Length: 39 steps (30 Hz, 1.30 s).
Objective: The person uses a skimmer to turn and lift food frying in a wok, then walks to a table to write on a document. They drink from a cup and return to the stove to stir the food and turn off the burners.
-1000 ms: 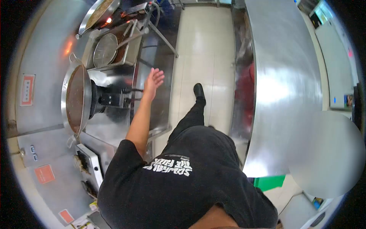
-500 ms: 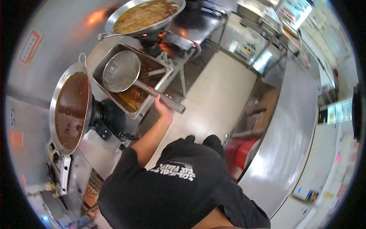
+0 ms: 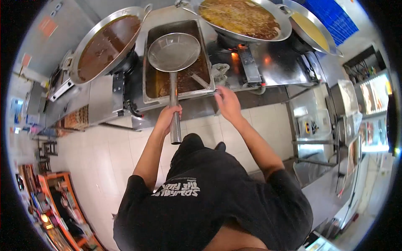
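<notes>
A steel surface [image 3: 289, 69] runs across the upper half of the frame. The person's black shirt [image 3: 251, 217] fills the lower centre, its white lettering upside down; "THE" can be made out, the rest not surely. Three woks stand along the top: the left wok [image 3: 75, 69] with dark brown liquid, the centre wok [image 3: 284, 26] with frothing golden-brown liquid, the right wok [image 3: 326, 33] with yellow liquid. One metal tray [image 3: 159, 99] sits at upper centre; the bowl of one strainer [image 3: 174, 52] is over it, resting or raised cannot be told. At the centre, the left grip [image 3: 169, 117] is closed around the strainer's handle. The right grip [image 3: 226, 102] is loosely open, beside the tray's lower right corner. Two orange labels [image 3: 48, 26] at upper left are too small to read.
</notes>
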Motion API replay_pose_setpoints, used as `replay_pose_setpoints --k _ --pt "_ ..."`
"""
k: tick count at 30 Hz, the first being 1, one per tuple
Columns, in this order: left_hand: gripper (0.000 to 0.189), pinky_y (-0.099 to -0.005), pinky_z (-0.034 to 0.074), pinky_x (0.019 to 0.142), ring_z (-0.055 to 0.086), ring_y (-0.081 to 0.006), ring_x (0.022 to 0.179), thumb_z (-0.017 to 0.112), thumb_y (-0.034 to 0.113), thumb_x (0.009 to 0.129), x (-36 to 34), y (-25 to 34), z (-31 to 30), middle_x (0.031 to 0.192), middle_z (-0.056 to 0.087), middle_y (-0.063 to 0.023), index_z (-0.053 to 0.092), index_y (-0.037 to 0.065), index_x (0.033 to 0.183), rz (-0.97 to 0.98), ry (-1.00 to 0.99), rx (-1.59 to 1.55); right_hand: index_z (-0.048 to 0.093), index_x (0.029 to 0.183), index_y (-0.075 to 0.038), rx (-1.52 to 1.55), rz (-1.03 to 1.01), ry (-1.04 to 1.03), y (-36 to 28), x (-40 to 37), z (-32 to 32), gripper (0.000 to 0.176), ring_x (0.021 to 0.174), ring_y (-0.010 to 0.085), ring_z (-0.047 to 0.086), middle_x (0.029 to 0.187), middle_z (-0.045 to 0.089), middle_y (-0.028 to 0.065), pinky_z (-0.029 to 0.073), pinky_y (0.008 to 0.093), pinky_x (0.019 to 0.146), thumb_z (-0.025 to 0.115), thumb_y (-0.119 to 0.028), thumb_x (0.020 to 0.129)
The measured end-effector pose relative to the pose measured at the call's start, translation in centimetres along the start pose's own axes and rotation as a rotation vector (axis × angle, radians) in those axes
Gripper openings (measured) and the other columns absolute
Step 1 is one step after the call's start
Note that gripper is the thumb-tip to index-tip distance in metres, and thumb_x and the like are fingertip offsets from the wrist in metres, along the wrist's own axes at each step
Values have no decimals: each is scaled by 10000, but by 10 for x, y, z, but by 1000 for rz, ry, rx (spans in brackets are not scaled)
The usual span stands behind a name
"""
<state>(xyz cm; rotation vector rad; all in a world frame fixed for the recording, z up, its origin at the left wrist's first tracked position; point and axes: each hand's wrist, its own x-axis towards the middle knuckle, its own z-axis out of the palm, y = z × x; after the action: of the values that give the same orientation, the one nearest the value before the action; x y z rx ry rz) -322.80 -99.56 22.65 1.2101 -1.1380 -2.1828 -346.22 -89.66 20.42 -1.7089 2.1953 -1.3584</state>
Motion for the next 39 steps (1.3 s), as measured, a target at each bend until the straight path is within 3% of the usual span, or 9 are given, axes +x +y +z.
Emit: replay_pose_setpoints --k 1,8,12,13,16,19,22,29,39 --pt "107 -222 406 564 490 -93 608 565 132 767 -10 7 9 678 506 -13 512 54 817 -28 48 -14 515 1091 -38 -122 -140 -59 -3 21 12 331 872 301 553 937 586 149 429 391 753 567 -206 811" --pt "158 -208 390 558 480 -87 612 549 113 763 -63 32 16 696 506 -16 513 25 889 29 64 80 590 910 8 -503 10 -619 -2 90 74 397 862 291 579 911 620 178 445 425 747 581 -361 766" --pt "218 -214 382 563 479 -97 616 539 106 762 -92 40 1 695 510 -30 487 4 948 33 49 81 619 688 3 -304 42 -670 20 116 105 335 665 266 618 794 642 164 482 400 592 543 -311 777" --pt "221 -216 383 564 480 -99 615 539 107 763 -98 42 -3 693 510 -32 485 1 949 34 59 103 609 635 9 -166 287 -888 17 133 99 330 484 259 574 589 602 133 462 386 483 504 -270 776" --pt "234 -221 385 562 483 -104 612 540 107 764 -120 47 -14 686 513 -37 482 -8 959 25 56 103 557 556 36 177 391 -837 40 141 83 335 422 257 545 504 551 147 430 384 449 498 -221 762" --pt "247 -222 386 561 487 -107 612 539 104 766 -140 54 -30 687 517 -39 483 -15 975 6 40 124 535 783 38 -5 223 -634 7 131 26 246 546 322 598 594 578 185 450 426 516 498 -203 814" --pt "266 -220 390 569 494 -106 625 541 100 766 -159 60 -48 695 522 -39 488 -22 996 -34 17 127 476 901 16 -28 337 -545 9 125 10 183 608 364 598 626 580 201 468 446 575 480 -151 827" --pt "278 -218 393 598 500 -106 662 548 111 771 -167 57 -73 717 530 -42 485 -32 1002 -65 -54 192 405 1161 -49 -473 -230 -219 10 131 4 368 752 380 593 788 587 214 483 474 623 460 -41 797" --pt "291 -224 386 611 494 -104 667 544 140 775 -152 45 -87 721 531 -37 475 -36 997 -2 -124 299 385 1246 -68 -729 -130 -343 7 125 15 472 739 357 616 809 598 195 514 440 642 462 -41 782"
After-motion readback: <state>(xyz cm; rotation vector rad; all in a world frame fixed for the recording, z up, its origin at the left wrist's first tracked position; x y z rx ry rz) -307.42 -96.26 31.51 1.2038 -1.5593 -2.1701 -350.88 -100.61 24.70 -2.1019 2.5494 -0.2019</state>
